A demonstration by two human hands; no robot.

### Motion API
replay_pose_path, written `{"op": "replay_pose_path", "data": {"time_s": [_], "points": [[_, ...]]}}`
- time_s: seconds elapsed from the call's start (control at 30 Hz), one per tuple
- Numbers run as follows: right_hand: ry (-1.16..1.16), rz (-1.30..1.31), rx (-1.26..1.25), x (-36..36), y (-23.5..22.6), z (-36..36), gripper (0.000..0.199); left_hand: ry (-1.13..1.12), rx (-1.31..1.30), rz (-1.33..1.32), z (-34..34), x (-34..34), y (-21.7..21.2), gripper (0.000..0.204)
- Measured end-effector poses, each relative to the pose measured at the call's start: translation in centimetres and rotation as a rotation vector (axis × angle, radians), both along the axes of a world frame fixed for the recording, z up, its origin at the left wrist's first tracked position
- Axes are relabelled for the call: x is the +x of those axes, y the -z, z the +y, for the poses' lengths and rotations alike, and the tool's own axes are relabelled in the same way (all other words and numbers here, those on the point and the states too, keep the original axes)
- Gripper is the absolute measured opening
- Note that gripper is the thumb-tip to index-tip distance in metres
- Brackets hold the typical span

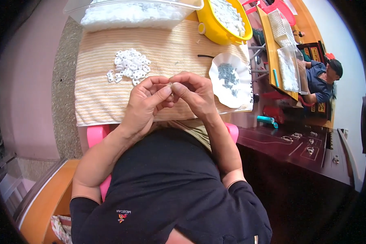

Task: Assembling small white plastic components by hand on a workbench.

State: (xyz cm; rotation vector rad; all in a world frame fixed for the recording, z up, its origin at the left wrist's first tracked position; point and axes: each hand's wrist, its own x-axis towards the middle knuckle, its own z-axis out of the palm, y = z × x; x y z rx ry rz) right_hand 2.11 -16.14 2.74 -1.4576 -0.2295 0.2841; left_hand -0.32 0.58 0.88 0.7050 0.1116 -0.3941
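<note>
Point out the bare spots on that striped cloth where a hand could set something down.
Free: the striped cloth left of the left hand and below the pile of white pieces; also the strip between that pile and the white dish. Crowded: the far edge, with the clear tub and yellow bowl, and around the right hand.

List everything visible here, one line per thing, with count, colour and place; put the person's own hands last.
small white plastic pieces: one loose pile, white, on the cloth ahead of the hands
striped cloth: one, cream and tan, covering the work surface
clear plastic tub: one, transparent, full of white pieces, far edge
yellow basin: one, yellow, holding white pieces, far right
scalloped dish: one, white, holding small dark grey parts, right of the hands
clear bag: one, white contents, on the wooden board at right
another person: one, seated, far right
left hand: pinching something tiny, hidden by fingers
right hand: fingertips meeting the left hand's
</note>
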Motion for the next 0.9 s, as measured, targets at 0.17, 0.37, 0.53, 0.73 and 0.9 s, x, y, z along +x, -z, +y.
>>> {"op": "replay_pose_path", "data": {"time_s": [0.17, 0.37, 0.53, 0.73, 0.9], "points": [[-0.013, 0.034, 0.018, -0.2, -0.1, -0.6, 0.014, 0.079, 0.008, 0.012, 0.0, 0.1, -0.5, 0.021], [-0.045, 0.047, -0.004, -0.6, -0.4, -1.3, 0.01, 0.144, -0.021, 0.009, -0.1, 0.0, -0.6, 0.022], [0.13, -0.075, -0.237, -1.5, -0.9, -2.8, 0.01, 0.169, -0.008, 0.027, 0.2, -0.1, -0.7, 0.022], [0.249, -0.194, -0.424, -1.1, -0.6, -6.6, 0.008, 0.172, -0.006, 0.046, 0.2, 0.0, -0.6, 0.023], [0.241, -0.302, -0.602, 0.5, -1.7, -5.7, 0.008, 0.147, -0.003, 0.046, 0.1, 0.0, -0.4, 0.02]]}}
